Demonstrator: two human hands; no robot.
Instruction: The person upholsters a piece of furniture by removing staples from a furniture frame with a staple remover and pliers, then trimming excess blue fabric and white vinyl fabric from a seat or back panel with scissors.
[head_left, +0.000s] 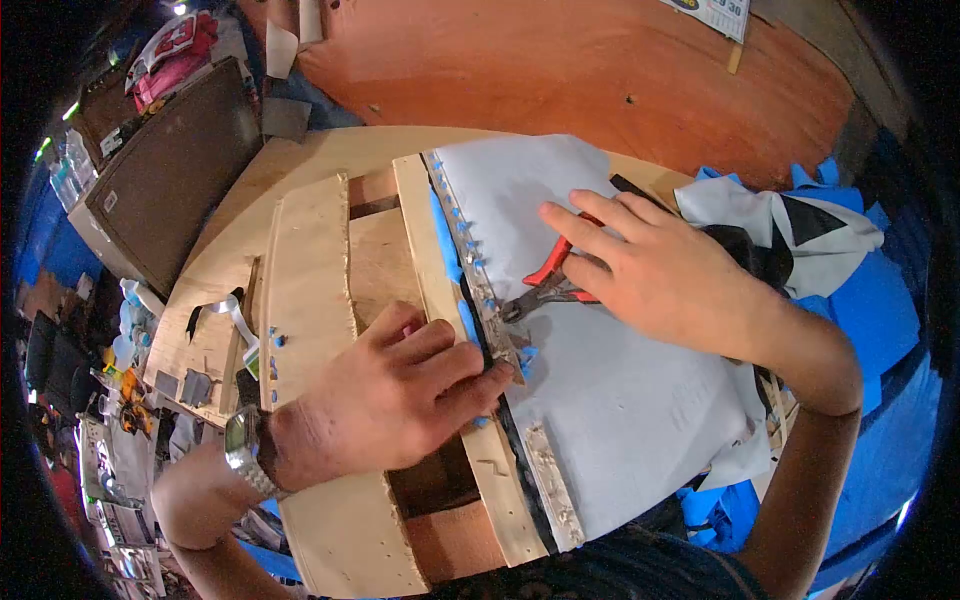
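Observation:
My right hand [665,270] is closed round red-handled pliers [545,285], whose dark jaws meet a worn, narrow strip [488,300]. The strip runs along the edge of a white-grey fabric sheet [640,420], with blue scraps [470,245] poking out beside it. Low over a pale wooden frame [430,240], my left hand [410,395] has its fingers curled, the fingertips touching the strip's edge. Whatever they pinch is hidden. A second strip piece [552,480] lies lower on the fabric. A metal watch [243,445] is on my left wrist.
A tan padded panel [310,260] forms the frame's left side. Bundled blue and white fabric [870,300] lies at the right. A brown case [165,180] stands at the back left, and a ribbon [235,315] and small parts lie on the wooden table [215,260].

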